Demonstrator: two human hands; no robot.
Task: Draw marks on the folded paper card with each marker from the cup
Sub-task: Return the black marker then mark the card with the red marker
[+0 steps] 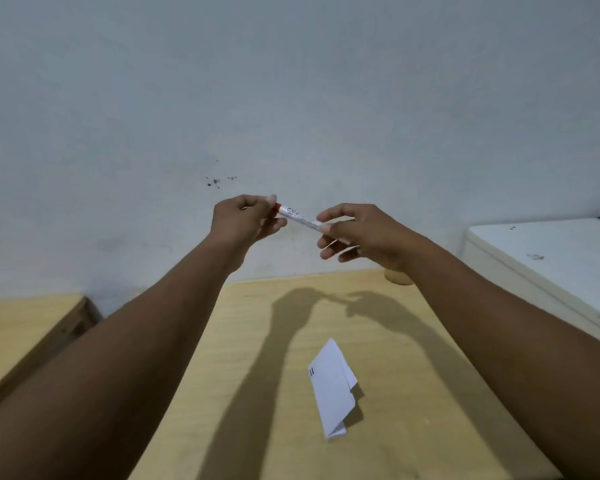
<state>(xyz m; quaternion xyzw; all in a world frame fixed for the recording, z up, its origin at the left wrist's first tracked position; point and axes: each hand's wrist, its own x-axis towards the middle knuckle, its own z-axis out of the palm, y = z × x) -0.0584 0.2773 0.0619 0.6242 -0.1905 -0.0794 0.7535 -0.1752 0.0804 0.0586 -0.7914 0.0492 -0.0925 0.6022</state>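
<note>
Red shows at the cap end of the marker, pinched inside the left hand, fingers closed round it; the right hand clamps the white barrel's other end, both raised above the wooden table. At about five o'clock from the hands the folded paper card lies flat, two short dark strokes near its left edge. Some marking looks done; this marker likely remains, perhaps others. Only the cup's base peeks out under the right wrist

Print on marker illegible
</note>
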